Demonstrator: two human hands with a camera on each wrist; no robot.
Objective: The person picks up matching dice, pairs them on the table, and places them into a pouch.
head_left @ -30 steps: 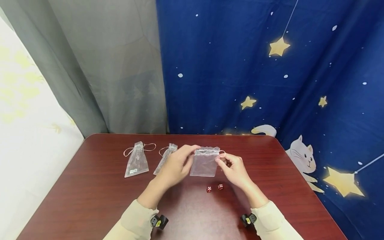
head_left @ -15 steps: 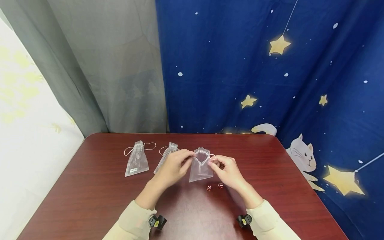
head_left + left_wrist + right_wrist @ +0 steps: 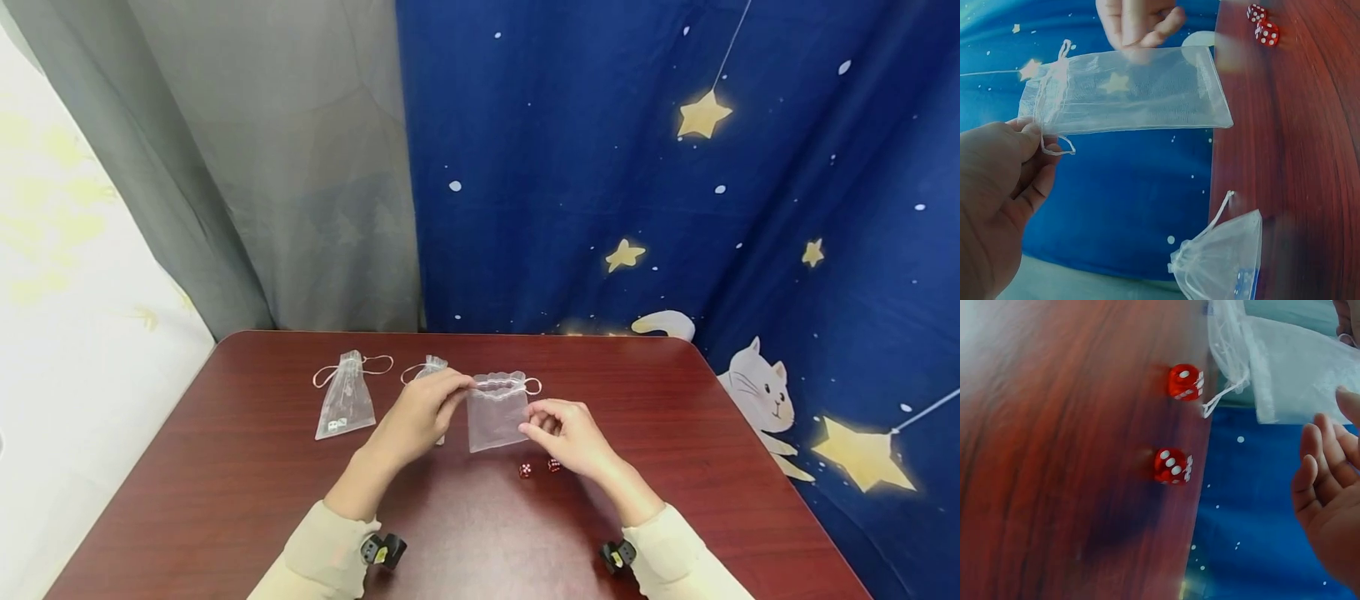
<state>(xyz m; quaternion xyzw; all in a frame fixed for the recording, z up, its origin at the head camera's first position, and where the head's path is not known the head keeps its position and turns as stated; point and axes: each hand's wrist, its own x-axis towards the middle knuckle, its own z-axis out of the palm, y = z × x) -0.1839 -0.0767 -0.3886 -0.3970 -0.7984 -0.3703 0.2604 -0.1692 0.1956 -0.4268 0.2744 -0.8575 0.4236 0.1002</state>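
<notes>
My left hand (image 3: 415,417) pinches the gathered top of a sheer white drawstring pouch (image 3: 498,423) at its left corner, holding it up above the table. The pouch hangs nearly flat with its mouth slightly parted; in the left wrist view the pouch (image 3: 1129,94) looks see-through, with nothing visible inside. My right hand (image 3: 573,437) is at the pouch's right edge, fingers loosely bent, thumb and fingertips apart; in the right wrist view its fingertips (image 3: 1322,425) are beside the fabric. Below lie two clear red dice, a left die (image 3: 525,471) and a right die (image 3: 554,465) partly behind my hand.
On the dark red table (image 3: 247,500), a filled pouch (image 3: 346,400) with white dice lies at the left. Another pouch (image 3: 432,364) lies partly hidden behind my left hand. A blue star curtain (image 3: 555,167) hangs beyond the far edge.
Both hands held the pouch's top and pulled its mouth wide half a second ago. Now the right hand has let go and sits lower; the pouch hangs from the left hand, its mouth narrower.
</notes>
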